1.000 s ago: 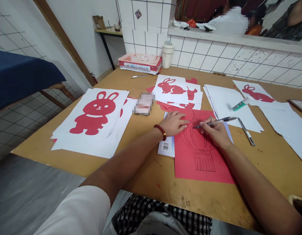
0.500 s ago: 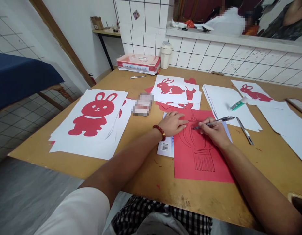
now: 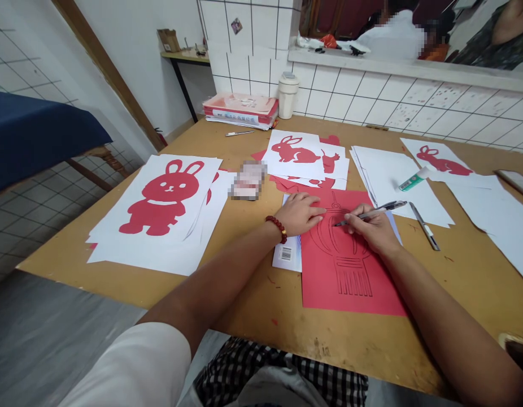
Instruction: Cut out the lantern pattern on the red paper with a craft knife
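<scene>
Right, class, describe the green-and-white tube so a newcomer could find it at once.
On the brown table, find the red sheet with dark outlines. Beyond its upper right, the tube sits on white sheets. Its green band and thick body set it apart from the slim, dark tool nearby.

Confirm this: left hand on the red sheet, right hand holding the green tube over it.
Not the green tube: the head view shows the right hand holding a pen over the red sheet. The left hand does lie on it.

Matt red paper (image 3: 329, 282) (smooth-looking) lies on brownish, scuffed wood (image 3: 253, 305).
</scene>
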Demonstrator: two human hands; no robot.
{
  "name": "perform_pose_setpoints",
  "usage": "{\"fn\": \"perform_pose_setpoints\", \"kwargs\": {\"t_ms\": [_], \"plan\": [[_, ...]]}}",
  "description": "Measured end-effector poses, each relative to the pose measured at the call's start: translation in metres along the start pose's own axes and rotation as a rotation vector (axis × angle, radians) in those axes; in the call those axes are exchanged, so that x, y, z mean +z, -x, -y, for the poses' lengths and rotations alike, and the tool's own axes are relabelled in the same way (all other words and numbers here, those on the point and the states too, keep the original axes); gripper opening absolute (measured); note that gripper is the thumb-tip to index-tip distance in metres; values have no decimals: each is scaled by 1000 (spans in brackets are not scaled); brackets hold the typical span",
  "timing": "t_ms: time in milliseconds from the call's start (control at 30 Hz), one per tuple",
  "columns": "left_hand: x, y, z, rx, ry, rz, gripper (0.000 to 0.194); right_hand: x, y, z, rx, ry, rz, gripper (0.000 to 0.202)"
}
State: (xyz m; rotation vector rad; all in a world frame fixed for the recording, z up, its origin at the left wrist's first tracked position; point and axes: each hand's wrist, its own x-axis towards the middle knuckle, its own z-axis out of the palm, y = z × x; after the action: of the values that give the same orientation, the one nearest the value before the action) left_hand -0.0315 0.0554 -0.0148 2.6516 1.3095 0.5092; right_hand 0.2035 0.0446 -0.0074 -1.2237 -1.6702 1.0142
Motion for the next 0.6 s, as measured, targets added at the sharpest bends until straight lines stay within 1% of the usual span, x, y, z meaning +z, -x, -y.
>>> {"fn": "perform_pose_setpoints", "kwargs": {"t_ms": [200,367,533,600], "plan": [[1,0,0,-1,3,-7,33,0,0,1,-19,48,23,33],[1,0,1,3,3,-7,33,1,1,2,-5,11,24,33],[1,0,1,4,-5,1,34,2,2,7,-19,57,48,33],[1,0,1,1,-3,0,34,1,2,8,-18,49,40,33]]}}
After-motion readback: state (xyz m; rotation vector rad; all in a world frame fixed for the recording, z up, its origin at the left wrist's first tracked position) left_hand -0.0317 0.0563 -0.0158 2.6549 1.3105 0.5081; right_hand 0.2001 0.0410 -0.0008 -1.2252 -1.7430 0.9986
